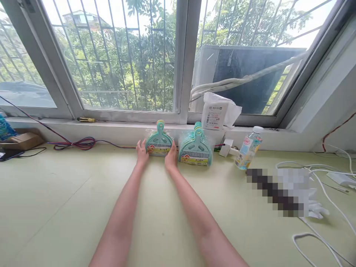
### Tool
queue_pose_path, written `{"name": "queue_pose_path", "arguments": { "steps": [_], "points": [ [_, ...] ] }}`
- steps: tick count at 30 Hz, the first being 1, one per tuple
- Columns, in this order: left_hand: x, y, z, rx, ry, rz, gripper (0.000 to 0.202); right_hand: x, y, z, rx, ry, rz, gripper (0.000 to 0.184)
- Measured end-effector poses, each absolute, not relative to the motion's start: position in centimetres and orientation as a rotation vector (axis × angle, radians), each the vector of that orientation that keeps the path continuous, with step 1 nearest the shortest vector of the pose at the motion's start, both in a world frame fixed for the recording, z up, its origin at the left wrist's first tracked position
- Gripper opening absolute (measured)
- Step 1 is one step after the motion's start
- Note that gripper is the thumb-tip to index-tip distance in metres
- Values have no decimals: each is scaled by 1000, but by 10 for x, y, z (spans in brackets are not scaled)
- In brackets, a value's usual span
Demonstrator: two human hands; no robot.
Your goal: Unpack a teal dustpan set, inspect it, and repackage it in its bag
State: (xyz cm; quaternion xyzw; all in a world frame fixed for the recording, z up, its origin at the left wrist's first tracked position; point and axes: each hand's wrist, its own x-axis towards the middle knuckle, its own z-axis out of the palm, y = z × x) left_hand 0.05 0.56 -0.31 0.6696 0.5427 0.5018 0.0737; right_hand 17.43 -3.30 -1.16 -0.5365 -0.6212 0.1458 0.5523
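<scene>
A small stack of mint-green mini dustpan and brush sets in clear wrap stands upright at the back of the table, against the wall below the window. My left hand grips its left edge, with the fingers curved around the side. On the opposite edge is my right hand, its fingers mostly hidden behind the packs. Just right of it stands a second, thicker stack of the same dustpan and brush sets, with yellow labels across the front. A narrow gap separates the two stacks.
The pale green table meets the wall under a barred window. Right of the stacks are a white socket, a leaning drink bottle, a blurred dark object and white cables. A tissue pack sits on the sill; bundled wires lie left.
</scene>
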Motion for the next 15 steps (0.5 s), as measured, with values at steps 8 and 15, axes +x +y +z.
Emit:
{"name": "queue_pose_path", "arguments": {
  "steps": [8,15],
  "points": [
    [0,-7,-2,2021,1613,1442,96,170,-45,-7,-1390,-1410,261,76],
    [15,-96,16,2457,1712,1499,87,178,-114,8,-1220,-1698,-85,56]
  ]
}}
